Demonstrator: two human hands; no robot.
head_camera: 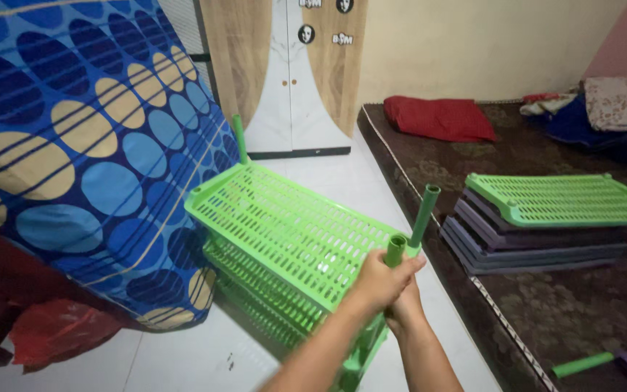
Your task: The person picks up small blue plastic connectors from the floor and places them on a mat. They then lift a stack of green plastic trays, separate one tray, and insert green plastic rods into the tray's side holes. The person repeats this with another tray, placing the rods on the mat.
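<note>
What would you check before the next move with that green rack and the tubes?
1. Grip on the tube: ok. The left hand is wrapped around a short green tube at the near corner of the green rack.
2. Second hand: cannot tell. The right hand sits under the left, mostly hidden.
3. Neighbouring tube: not ok. The longer green tube beside it leans to the right.
4. Far corner tube: ok, it stands in its corner.
5. Spare shelves: ok. A green shelf lies on a purple stack on the carpet.
6. Loose tube: ok, it lies on the carpet, apart from the hands.
</note>
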